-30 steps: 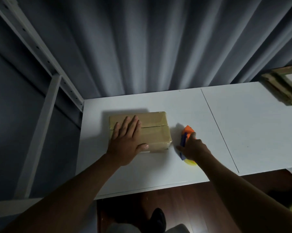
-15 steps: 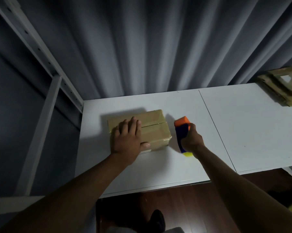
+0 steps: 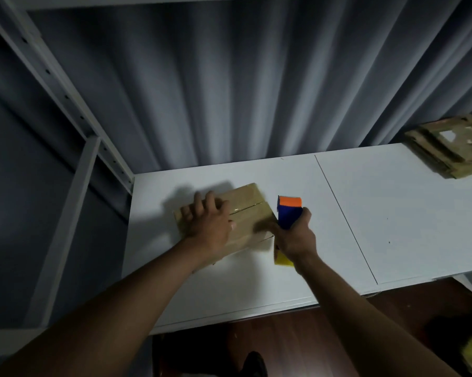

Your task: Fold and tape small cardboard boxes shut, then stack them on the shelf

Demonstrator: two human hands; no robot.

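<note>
A small closed cardboard box [image 3: 249, 210] lies on the white table [image 3: 392, 213], turned at a slant, with shiny tape along its top seam. My left hand [image 3: 209, 220] lies flat on the box's left half, fingers spread. My right hand [image 3: 294, 238] grips a tape dispenser [image 3: 289, 213] with an orange top, blue body and yellow end, held against the box's right end.
A stack of flattened cardboard [image 3: 451, 146] sits at the table's far right. A white metal shelf frame [image 3: 66, 93] rises at the left. A grey curtain hangs behind the table. Dark wood floor shows below the table's front edge.
The box has rotated to a slant under my left hand. My right hand has raised the tape dispenser and brought it in against the box's right end.
</note>
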